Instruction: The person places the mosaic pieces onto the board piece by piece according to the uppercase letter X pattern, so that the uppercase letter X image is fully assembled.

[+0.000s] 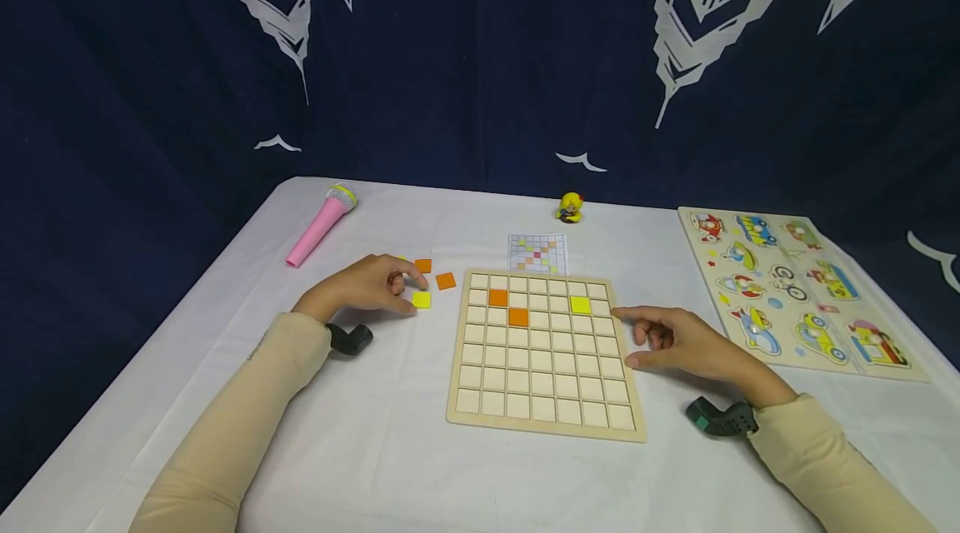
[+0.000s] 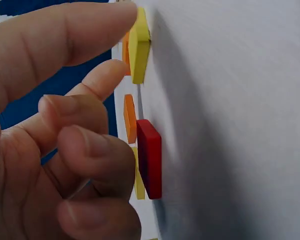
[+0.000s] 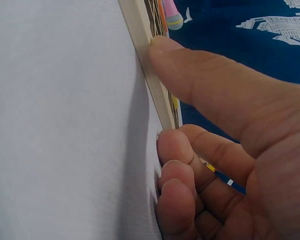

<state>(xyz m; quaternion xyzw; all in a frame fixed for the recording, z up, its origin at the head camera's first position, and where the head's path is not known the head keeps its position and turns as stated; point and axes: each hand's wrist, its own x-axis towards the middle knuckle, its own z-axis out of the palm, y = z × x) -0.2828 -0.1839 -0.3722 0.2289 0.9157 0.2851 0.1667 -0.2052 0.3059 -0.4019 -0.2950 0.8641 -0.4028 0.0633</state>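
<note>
My left hand (image 1: 367, 286) is over a few loose square tiles left of the wooden grid board (image 1: 546, 428). Its thumb tip is right at a yellow tile (image 1: 422, 300), index finger stretched out beyond it. Two orange tiles (image 1: 446, 281) lie just past the fingertips. In the left wrist view, a red tile (image 2: 150, 160) stands out near the curled fingers; the hand hides it from the head view. My right hand (image 1: 686, 343) touches the board's right edge with thumb and index fingertips, its other fingers bent. Two orange tiles (image 1: 498, 297) and one yellow tile (image 1: 581, 305) sit in board cells.
A small printed pattern card (image 1: 537, 254) lies behind the board. Near the far edge stands a yellow-haired figurine (image 1: 570, 208). The pink toy microphone (image 1: 318, 229) is at back left, a picture puzzle board (image 1: 795, 296) at right. A dark curtain (image 1: 465, 83) hangs behind the table.
</note>
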